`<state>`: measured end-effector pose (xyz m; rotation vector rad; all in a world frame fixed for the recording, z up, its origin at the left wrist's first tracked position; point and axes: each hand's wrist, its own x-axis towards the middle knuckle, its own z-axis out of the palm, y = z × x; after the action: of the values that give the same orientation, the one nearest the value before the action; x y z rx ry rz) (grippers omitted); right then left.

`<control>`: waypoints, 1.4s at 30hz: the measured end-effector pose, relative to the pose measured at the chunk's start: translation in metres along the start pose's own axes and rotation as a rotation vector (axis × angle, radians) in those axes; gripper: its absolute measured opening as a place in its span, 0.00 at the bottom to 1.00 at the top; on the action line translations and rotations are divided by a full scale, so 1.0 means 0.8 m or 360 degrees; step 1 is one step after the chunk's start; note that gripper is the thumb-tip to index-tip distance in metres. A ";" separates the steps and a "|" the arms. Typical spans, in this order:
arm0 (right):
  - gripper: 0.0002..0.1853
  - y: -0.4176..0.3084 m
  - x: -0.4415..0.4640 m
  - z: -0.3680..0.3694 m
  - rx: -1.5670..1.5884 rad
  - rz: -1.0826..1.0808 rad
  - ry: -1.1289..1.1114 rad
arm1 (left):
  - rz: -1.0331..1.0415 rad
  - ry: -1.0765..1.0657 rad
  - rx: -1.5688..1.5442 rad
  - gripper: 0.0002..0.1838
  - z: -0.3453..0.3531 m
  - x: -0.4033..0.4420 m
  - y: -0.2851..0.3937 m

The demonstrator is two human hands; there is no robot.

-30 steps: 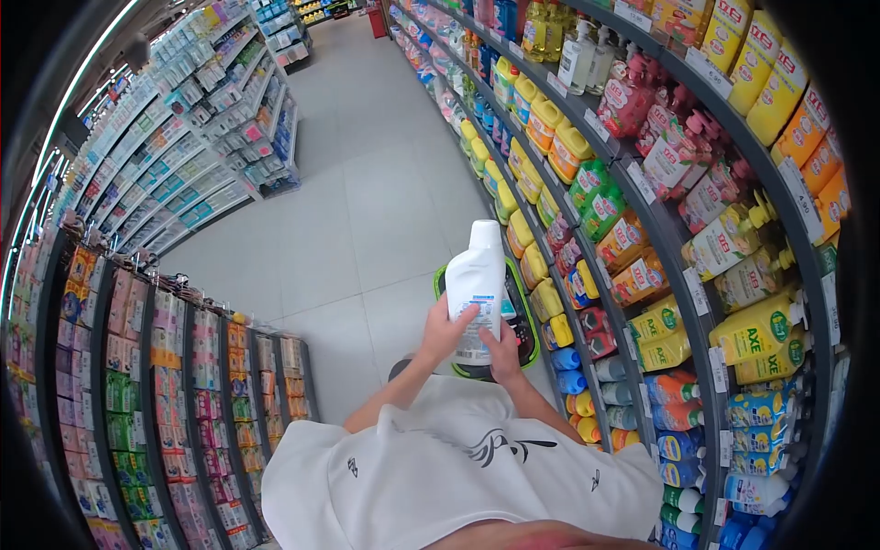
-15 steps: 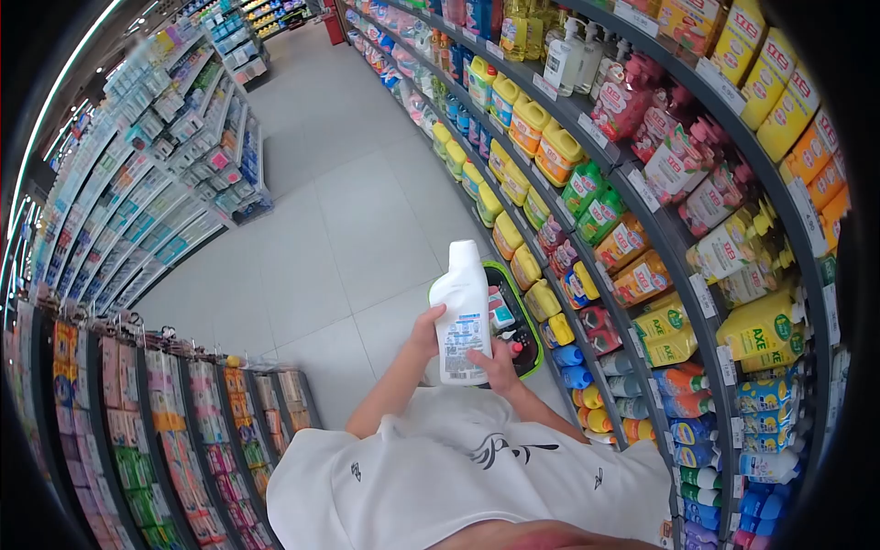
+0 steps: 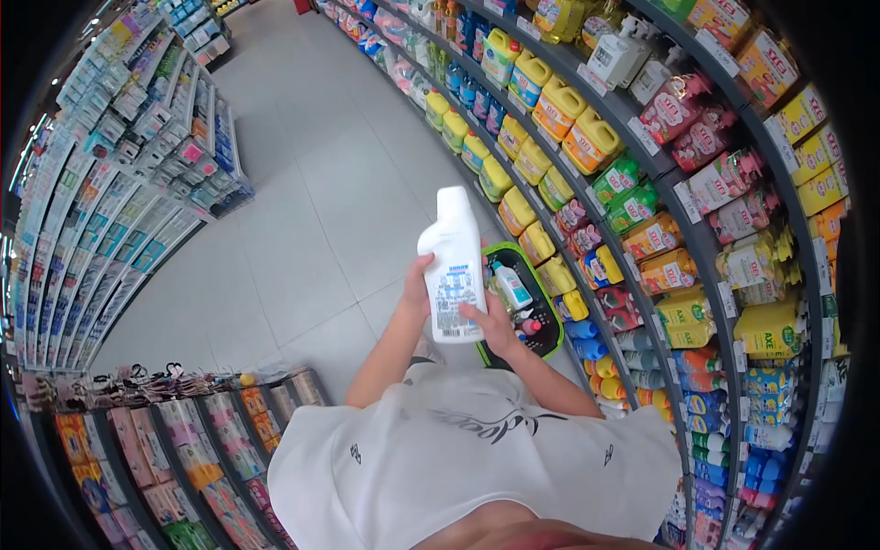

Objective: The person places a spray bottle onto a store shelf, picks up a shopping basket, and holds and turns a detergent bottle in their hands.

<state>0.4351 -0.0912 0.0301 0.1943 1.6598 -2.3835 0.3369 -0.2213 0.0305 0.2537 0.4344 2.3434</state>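
Observation:
A white bottle with a white cap and a printed back label is held upright in front of the chest. My left hand grips its left side near the shoulder, the fingers partly hidden behind it. At the lower right side my right hand holds it, thumb on the label. Beyond the right hand, a black basket with a green rim contains a white and teal bottle and an item with a red cap.
Shelves of yellow jugs, pump bottles and pouches curve along the right. On the left stand a white shelf unit and lower racks of packets. Grey floor tiles run between them.
The view has turned, and the shelves on the left have shifted left. The bottle has moved slightly left and leans a little differently. More of the basket shows. Both hands keep their hold.

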 end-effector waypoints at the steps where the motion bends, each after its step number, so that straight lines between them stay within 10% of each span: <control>1: 0.20 0.000 0.009 0.008 -0.0040 -0.0013 0.0010 | 0.0018 -0.0031 0.0032 0.48 -0.002 0.002 0.013; 24: 0.19 0.006 0.163 0.104 -0.0106 0.0174 -0.0303 | 0.0320 0.0101 0.0124 0.45 -0.081 -0.016 0.163; 42: 0.21 -0.066 0.451 0.014 0.0109 0.0002 -0.0308 | 0.0121 0.0150 0.0371 0.47 -0.144 0.265 0.309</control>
<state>0.0734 -0.1244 -0.0043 -0.0239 1.4926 -2.3752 -0.0056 -0.2684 0.0303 0.2745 0.7580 2.3854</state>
